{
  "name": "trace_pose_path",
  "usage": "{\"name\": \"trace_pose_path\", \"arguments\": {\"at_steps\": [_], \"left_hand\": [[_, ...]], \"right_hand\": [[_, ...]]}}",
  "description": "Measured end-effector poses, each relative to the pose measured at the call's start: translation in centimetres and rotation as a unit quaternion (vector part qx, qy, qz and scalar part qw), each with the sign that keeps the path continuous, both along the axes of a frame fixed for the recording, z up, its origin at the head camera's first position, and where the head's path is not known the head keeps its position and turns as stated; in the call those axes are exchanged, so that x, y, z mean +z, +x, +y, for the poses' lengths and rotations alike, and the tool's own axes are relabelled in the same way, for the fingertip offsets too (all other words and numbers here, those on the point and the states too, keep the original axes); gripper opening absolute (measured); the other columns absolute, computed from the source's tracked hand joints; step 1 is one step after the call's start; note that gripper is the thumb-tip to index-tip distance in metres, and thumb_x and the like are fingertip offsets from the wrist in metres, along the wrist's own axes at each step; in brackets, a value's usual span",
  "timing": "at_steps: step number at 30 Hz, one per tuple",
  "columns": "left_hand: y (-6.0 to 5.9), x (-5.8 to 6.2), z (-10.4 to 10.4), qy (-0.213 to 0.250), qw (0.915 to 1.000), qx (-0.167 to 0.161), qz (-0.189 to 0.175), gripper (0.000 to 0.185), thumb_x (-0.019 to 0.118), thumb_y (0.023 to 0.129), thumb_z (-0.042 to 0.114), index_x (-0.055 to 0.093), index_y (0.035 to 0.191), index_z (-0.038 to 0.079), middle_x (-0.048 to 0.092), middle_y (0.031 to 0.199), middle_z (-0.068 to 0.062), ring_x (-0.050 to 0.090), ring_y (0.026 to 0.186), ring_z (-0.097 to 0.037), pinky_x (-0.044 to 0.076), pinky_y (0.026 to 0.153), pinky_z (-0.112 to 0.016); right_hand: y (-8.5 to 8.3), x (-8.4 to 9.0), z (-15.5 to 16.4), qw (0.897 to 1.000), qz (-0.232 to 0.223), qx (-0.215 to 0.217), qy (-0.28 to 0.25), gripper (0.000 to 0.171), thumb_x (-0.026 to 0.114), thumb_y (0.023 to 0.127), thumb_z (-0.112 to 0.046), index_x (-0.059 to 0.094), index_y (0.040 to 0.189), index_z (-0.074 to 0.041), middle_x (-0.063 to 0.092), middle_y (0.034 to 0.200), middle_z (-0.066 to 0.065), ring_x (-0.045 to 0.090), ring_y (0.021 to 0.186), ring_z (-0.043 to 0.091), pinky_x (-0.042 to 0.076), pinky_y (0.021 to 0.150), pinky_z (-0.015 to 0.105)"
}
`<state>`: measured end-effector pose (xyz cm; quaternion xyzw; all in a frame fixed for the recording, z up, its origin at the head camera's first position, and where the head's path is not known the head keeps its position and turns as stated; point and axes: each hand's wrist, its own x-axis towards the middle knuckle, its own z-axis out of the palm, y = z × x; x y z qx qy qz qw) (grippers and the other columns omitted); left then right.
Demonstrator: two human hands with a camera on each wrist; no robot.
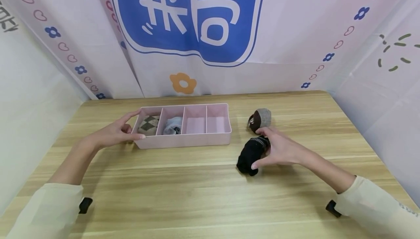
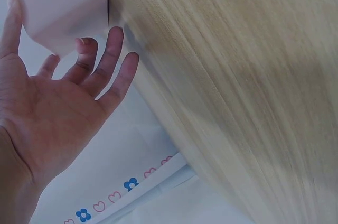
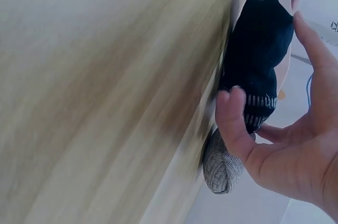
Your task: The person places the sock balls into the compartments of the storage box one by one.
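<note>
Right hand [image 1: 282, 151] grips black sock [image 1: 251, 155]; banner [image 1: 187, 16] writing unreadable.

Black rolled sock [image 1: 252, 154] with pale striped cuff lies on the wood, fingers and thumb closing round it. Pink divided tray [image 1: 183, 141]: straight fingertips at its left end.

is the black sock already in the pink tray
No, the black sock lies on the table to the right of the tray, with the right hand closing around it.
</note>
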<state>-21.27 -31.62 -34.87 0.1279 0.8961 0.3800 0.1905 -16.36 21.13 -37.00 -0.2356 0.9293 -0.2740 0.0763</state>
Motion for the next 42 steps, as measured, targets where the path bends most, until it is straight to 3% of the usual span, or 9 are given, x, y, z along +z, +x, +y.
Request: {"name": "trace_pose_path", "arguments": {"at_steps": [5,9,13,21,33,42], "left_hand": [[-0.1,0.0,0.0,-0.002,1.0000,0.000,0.000,0.099,0.072,0.097,0.021,0.003,0.167,0.010,0.043,0.077,-0.001,0.041,0.068,-0.014,0.038,0.064,-0.030],[-0.2,0.0,0.0,-0.001,1.0000,-0.001,0.002,0.099,0.072,0.097,0.021,0.003,0.167,0.010,0.042,0.076,-0.001,0.041,0.067,-0.014,0.038,0.064,-0.030],[-0.2,0.1,0.0,-0.002,1.0000,0.000,0.001,0.099,0.072,0.097,0.021,0.004,0.167,0.010,0.042,0.076,-0.001,0.040,0.067,-0.013,0.038,0.064,-0.030],[-0.2,0.3,0.2,-0.008,1.0000,0.000,-0.001,0.100,0.073,0.097,0.022,0.003,0.167,0.011,0.044,0.076,-0.001,0.042,0.067,-0.014,0.039,0.065,-0.030],[-0.3,0.1,0.1,-0.008,1.0000,-0.001,0.001,0.099,0.072,0.097,0.021,0.004,0.167,0.010,0.042,0.076,-0.001,0.041,0.068,-0.014,0.038,0.065,-0.030],[-0.1,0.0,0.0,-0.007,1.0000,-0.002,0.001,0.098,0.072,0.097,0.021,0.004,0.167,0.010,0.043,0.077,-0.001,0.041,0.068,-0.014,0.038,0.065,-0.029]], "right_hand": [[0.2,-0.1,-0.2,1.000,-0.004,0.000,0.008,0.118,0.094,0.064,-0.060,0.043,0.148,0.006,0.049,0.139,0.025,0.056,0.117,0.036,0.048,0.100,0.057],[0.3,-0.3,-0.4,0.999,-0.004,-0.001,0.033,0.122,0.091,0.063,-0.065,0.043,0.150,0.006,0.047,0.137,0.024,0.058,0.106,0.032,0.052,0.093,0.053],[-0.2,-0.3,-0.1,0.999,-0.001,0.013,0.039,0.112,0.092,0.065,-0.059,0.049,0.146,0.005,0.049,0.136,0.022,0.061,0.110,0.034,0.052,0.094,0.055],[-1.4,-0.5,1.1,0.998,0.014,0.054,-0.026,0.084,0.097,0.066,-0.038,0.059,0.132,-0.003,0.063,0.129,0.013,0.060,0.120,0.035,0.046,0.103,0.057],[-1.7,-0.9,1.5,0.996,0.025,0.071,-0.043,0.077,0.097,0.066,-0.031,0.060,0.127,-0.001,0.065,0.119,0.010,0.064,0.092,0.017,0.054,0.086,0.045],[-1.5,-0.8,1.6,0.996,-0.003,0.068,-0.050,0.067,0.089,0.068,-0.016,0.059,0.125,0.003,0.064,0.121,0.017,0.067,0.088,0.016,0.056,0.084,0.041]]}}
